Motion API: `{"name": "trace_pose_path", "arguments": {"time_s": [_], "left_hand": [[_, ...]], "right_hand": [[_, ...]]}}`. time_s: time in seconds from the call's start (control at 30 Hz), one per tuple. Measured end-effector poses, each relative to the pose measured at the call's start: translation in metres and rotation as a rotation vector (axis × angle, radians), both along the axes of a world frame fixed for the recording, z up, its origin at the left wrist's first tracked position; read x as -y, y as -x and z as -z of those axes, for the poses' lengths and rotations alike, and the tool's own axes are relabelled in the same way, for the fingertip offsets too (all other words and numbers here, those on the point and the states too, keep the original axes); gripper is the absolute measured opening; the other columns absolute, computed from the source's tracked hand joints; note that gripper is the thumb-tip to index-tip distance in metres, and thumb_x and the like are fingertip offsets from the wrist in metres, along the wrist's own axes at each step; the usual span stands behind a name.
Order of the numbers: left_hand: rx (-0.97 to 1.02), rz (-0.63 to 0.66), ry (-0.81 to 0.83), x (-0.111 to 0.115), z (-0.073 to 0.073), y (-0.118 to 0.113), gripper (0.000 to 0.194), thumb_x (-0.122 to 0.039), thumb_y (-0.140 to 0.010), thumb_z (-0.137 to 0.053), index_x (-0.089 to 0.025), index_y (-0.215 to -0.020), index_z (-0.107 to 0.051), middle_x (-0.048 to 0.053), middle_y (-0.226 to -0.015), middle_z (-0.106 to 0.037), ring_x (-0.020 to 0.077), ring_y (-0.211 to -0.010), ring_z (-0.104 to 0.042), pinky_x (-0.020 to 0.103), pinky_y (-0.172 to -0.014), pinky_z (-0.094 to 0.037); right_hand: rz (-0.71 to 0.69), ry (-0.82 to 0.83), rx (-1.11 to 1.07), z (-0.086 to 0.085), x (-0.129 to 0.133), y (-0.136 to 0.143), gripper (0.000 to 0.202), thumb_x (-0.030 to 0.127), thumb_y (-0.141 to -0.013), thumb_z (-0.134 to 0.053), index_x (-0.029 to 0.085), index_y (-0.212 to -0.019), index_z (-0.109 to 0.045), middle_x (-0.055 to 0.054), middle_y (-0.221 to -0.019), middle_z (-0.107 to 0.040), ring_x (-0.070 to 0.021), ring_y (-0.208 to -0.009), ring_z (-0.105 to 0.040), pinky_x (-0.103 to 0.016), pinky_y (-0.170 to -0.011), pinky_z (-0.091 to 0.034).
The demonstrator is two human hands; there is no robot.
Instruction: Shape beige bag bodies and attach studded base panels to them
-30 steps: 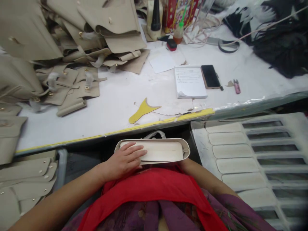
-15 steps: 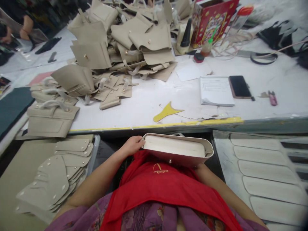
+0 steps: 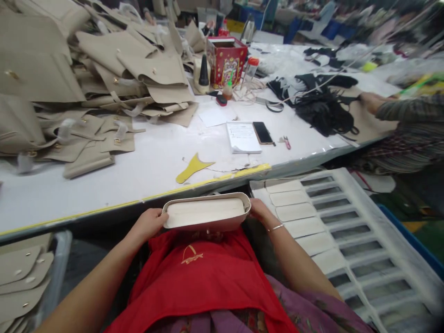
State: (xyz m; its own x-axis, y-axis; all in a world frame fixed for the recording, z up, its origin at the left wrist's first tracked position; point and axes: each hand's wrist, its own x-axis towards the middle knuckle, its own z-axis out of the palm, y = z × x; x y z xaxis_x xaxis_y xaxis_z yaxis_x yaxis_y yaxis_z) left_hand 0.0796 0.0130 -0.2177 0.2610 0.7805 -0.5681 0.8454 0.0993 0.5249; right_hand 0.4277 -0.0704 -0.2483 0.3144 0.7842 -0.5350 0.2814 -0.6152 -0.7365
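A beige handbag (image 3: 205,211) rests against the red apron at my waist, its long pale panel facing up and its clasp side towards me. Around its left end close the fingers of my left hand (image 3: 152,225), the thumb on the edge of the pale panel. At the opposite end my right hand (image 3: 259,210) grips the bag's rounded corner; its fingertips are partly hidden behind the bag. Just beyond the bag, a yellow forked template (image 3: 194,167) lies on the white table (image 3: 156,159).
Beige bag pieces (image 3: 152,69) are heaped at the left. A notepad (image 3: 243,137), phone (image 3: 262,133) and red box (image 3: 227,62) are on the table. To my right, a rack (image 3: 347,231) holds pale strips. A co-worker's hand (image 3: 371,102) is at the far right.
The view has swung to the right. My right hand, hidden under the bag before, now shows at its right end. The left hand keeps its grip on the left end.
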Motion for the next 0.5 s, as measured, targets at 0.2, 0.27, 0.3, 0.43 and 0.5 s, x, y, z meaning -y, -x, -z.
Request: {"name": "trace_pose_path", "arguments": {"time_s": [0.2, 0.27, 0.3, 0.43, 0.5], "left_hand": [[-0.238, 0.279, -0.28, 0.004, -0.008, -0.003, 0.033, -0.035, -0.081, -0.033, -0.017, -0.064, -0.055, 0.01, -0.074, -0.067, 0.0235, -0.073, -0.062, 0.028, -0.062, -0.042], [-0.277, 0.295, -0.3, 0.007, -0.008, -0.002, 0.036, -0.036, -0.084, -0.029, -0.017, -0.07, -0.056, 0.012, -0.083, -0.068, 0.025, -0.08, -0.063, 0.03, -0.067, -0.042], [-0.293, 0.289, -0.296, 0.009, -0.007, -0.002, 0.037, -0.036, -0.085, -0.027, -0.017, -0.072, -0.056, 0.012, -0.084, -0.068, 0.0252, -0.081, -0.063, 0.03, -0.068, -0.042], [-0.312, 0.275, -0.304, 0.015, -0.001, 0.0, 0.038, -0.037, -0.088, -0.022, -0.018, -0.076, -0.052, 0.01, -0.082, -0.066, 0.0238, -0.08, -0.063, 0.029, -0.069, -0.042], [-0.27, 0.278, -0.311, 0.016, 0.002, 0.0, 0.037, -0.037, -0.089, -0.021, -0.019, -0.075, -0.05, 0.009, -0.082, -0.065, 0.0223, -0.079, -0.062, 0.028, -0.068, -0.041]], "right_hand": [[-0.404, 0.114, 0.348, -0.059, 0.004, -0.006, 0.042, 0.046, -0.083, -0.045, 0.015, -0.056, -0.055, -0.003, -0.049, -0.058, -0.0104, -0.038, -0.053, -0.021, -0.042, -0.036], [-0.554, 0.147, 0.519, -0.067, 0.004, 0.007, 0.038, 0.035, -0.084, -0.042, 0.015, -0.053, -0.055, -0.005, -0.049, -0.059, -0.0117, -0.04, -0.054, -0.023, -0.047, -0.038], [-0.587, 0.159, 0.58, -0.068, 0.004, 0.012, 0.038, 0.031, -0.085, -0.039, 0.015, -0.054, -0.056, -0.005, -0.048, -0.059, -0.0128, -0.041, -0.055, -0.024, -0.049, -0.038], [-0.587, 0.149, 0.628, -0.059, 0.008, 0.023, 0.04, 0.026, -0.089, -0.029, 0.014, -0.067, -0.06, -0.007, -0.056, -0.063, -0.0141, -0.047, -0.058, -0.025, -0.055, -0.04], [-0.559, 0.13, 0.585, -0.054, 0.012, 0.023, 0.043, 0.028, -0.092, -0.025, 0.014, -0.073, -0.06, -0.007, -0.063, -0.066, -0.0131, -0.051, -0.059, -0.024, -0.059, -0.041]]}}
